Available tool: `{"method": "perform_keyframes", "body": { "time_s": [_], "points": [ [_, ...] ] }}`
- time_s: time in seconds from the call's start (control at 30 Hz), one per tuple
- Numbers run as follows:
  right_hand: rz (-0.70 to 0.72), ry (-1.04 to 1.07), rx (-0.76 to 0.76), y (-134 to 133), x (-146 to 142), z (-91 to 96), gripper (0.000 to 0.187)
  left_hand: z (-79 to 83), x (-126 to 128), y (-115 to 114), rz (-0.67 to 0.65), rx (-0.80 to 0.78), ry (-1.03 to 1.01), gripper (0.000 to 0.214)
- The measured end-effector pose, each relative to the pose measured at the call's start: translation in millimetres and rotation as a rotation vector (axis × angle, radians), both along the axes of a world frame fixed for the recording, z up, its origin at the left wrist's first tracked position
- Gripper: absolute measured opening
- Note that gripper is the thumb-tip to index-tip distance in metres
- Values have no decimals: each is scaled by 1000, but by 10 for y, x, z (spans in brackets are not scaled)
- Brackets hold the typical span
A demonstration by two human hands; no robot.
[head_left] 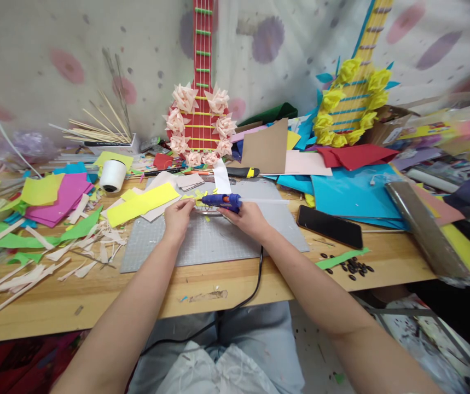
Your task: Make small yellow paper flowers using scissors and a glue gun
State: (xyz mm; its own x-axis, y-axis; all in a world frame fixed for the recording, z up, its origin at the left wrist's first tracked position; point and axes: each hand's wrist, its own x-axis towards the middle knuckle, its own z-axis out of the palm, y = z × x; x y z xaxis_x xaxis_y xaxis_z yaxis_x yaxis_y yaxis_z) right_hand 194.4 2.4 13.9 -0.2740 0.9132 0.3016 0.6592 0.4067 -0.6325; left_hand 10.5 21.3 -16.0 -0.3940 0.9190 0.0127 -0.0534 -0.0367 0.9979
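My right hand (248, 216) is closed round a blue glue gun (222, 201), whose nozzle points left. Its black cord (255, 284) runs down off the table edge. My left hand (178, 215) pinches a small yellow cut-paper piece (197, 197) right at the nozzle. Both hands rest over a grey cutting mat (214, 241) on the wooden table (95, 295).
A black phone (330, 226) lies right of the mat, with dark seeds (352, 266) and a green strip (341, 258) near it. A white tape roll (112, 175), coloured paper sheets (56, 197) and scraps lie left. Two paper guitars, red (201, 109) and yellow (352, 104), lean at the back.
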Motion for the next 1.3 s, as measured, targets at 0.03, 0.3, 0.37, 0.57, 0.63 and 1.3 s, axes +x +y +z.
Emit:
{"method": "perform_keyframes", "body": {
  "time_s": [0.03,0.3,0.37,0.57,0.63,1.3],
  "points": [
    [1,1,-6,-6,1,4,39,4,0,-1,-3,2,-15,19],
    [25,-4,-2,-20,-3,13,37,63,20,-23,-1,-11,-93,19],
    [39,-12,10,-14,3,9,37,71,20,-24,2,-16,-111,17],
    [32,13,-1,-17,26,7,36,48,14,-8,16,0,-123,17],
    [13,21,-5,-18,25,7,37,35,13,-4,12,2,-112,18],
    [56,-13,39,-18,30,16,34,29,14,-4,9,-10,-66,18]
  ]
}}
